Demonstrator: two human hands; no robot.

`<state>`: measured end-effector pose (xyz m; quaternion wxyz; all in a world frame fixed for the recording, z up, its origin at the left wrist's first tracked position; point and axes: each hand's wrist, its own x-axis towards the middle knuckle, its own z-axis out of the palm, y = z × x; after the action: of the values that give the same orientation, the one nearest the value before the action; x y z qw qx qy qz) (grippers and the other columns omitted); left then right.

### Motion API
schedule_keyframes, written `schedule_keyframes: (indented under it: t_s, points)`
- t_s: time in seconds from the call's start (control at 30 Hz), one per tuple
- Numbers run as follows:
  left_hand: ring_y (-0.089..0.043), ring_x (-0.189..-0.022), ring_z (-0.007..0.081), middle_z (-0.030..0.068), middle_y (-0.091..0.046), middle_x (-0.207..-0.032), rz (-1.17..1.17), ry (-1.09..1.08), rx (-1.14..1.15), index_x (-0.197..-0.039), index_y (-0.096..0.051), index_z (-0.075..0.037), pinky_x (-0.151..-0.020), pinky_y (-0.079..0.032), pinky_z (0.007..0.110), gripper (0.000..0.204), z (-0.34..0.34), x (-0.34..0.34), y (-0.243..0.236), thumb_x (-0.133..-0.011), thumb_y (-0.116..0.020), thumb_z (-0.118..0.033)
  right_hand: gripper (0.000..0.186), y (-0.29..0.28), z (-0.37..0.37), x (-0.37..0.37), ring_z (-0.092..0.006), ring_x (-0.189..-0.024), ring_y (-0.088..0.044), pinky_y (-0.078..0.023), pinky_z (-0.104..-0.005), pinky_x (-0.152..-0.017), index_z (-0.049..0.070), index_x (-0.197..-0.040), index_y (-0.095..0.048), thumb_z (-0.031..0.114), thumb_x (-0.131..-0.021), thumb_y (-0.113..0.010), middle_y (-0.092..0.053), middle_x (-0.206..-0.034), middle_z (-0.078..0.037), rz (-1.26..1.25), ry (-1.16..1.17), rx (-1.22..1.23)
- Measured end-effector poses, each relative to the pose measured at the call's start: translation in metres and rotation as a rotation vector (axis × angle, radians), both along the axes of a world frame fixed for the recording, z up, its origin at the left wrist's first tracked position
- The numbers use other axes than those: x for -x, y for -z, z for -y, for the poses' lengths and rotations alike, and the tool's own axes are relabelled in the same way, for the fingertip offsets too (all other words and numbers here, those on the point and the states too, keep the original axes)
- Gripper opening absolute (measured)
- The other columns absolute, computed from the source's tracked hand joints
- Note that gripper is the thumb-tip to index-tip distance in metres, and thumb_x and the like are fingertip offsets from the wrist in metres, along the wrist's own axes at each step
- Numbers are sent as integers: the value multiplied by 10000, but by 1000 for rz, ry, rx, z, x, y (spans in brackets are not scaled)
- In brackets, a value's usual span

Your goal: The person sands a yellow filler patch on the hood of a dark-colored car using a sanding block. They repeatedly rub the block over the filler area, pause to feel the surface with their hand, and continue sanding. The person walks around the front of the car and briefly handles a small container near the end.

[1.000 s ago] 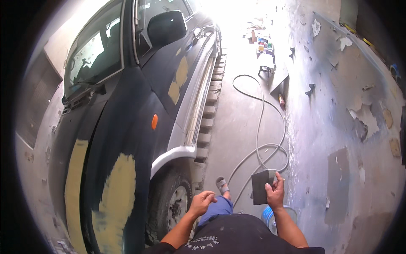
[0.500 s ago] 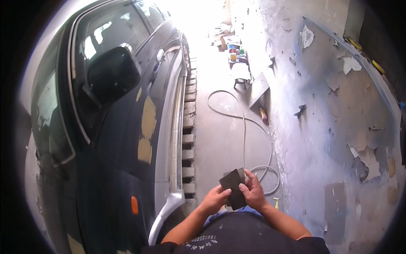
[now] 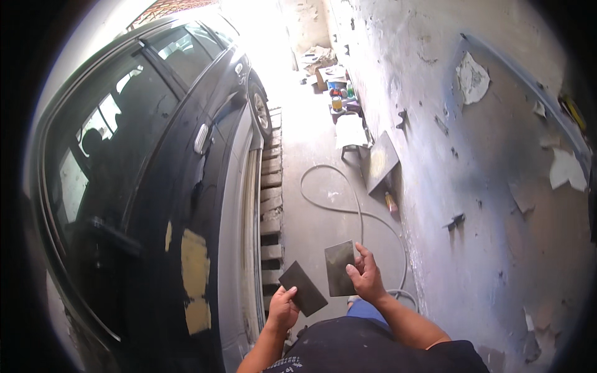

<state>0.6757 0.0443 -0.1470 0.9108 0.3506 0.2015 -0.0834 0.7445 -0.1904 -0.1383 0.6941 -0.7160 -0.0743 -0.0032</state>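
My left hand [image 3: 284, 308] pinches a dark rectangular sheet of sandpaper [image 3: 304, 290] by its left edge, thumb on top. To the right, my right hand [image 3: 368, 272] grips a second sandpaper sheet [image 3: 339, 267] at its right edge. This one is grey-green, with a paler patch on its face. A gap separates the two sheets. Both are held above the floor in front of my body. On my left stands a dark car [image 3: 165, 186], and its door carries tan filler patches [image 3: 194, 264]. Neither hand touches the car.
A pale hose [image 3: 367, 214] loops across the floor ahead. Beyond it, a board [image 3: 379, 163] leans by the wall, near a tube [image 3: 390, 202] and a small stool [image 3: 352, 132]. Bottles and cans [image 3: 337, 101] stand farther back. The wall [image 3: 497, 205] at right has peeling paint.
The two sheets, stacked together before, are now apart, one in each hand. My left hand has moved left and down. The view has shifted toward the car's rear, showing its back wheel.
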Motion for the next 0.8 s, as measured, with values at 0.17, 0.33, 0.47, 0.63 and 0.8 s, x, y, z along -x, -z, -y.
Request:
schedule_keyframes:
  t_s: [0.17, 0.33, 0.47, 0.63, 0.8]
  points:
    - [-606, -1010, 220, 103, -628, -1084, -24, -46, -111, -1150, -528, -20, -905, -489, 378, 240, 12, -89, -25, -912, -504, -28, 624, -44, 4, -98, -250, -726, -646, -533, -336, -660, 64, -1374, -348, 40, -808, -610, -641, -935, -154, 351, -119, 260]
    - [-622, -954, 223, 111, -630, -1036, 8, -129, -127, -1125, -525, -11, -853, -519, 369, 206, 12, -175, -31, -922, -490, -34, 677, -44, -24, -163, -218, -688, -623, -527, -330, -562, 157, -1395, -391, 72, -766, -627, -645, -988, -47, 812, -423, 618]
    - [-653, -838, 246, 133, -639, -953, 96, -164, -129, -1085, -522, 2, -782, -551, 398, 168, -20, -257, -43, -927, -481, -38, 674, -18, -39, -221, -236, -652, -604, -517, -330, -554, 184, -1426, -338, 100, -814, -607, -643, -940, -63, 803, -584, 757]
    - [-629, -924, 197, 99, -628, -1033, 112, -94, -77, -1098, -522, -17, -842, -523, 355, 190, -84, -358, -21, -910, -521, -42, 692, -18, -69, -326, -295, -687, -607, -495, -373, -632, 71, -1433, -243, -25, -825, -557, -623, -853, -163, 409, -213, 605]
    - [-616, -846, 147, 53, -641, -964, -9, 30, -59, -1018, -572, -46, -796, -499, 283, 205, -126, -439, -12, -919, -592, -225, 658, -47, -114, -414, -85, -670, -514, -424, -229, -622, 42, -1428, -249, 16, -870, -597, -544, -777, -24, 48, -204, 230]
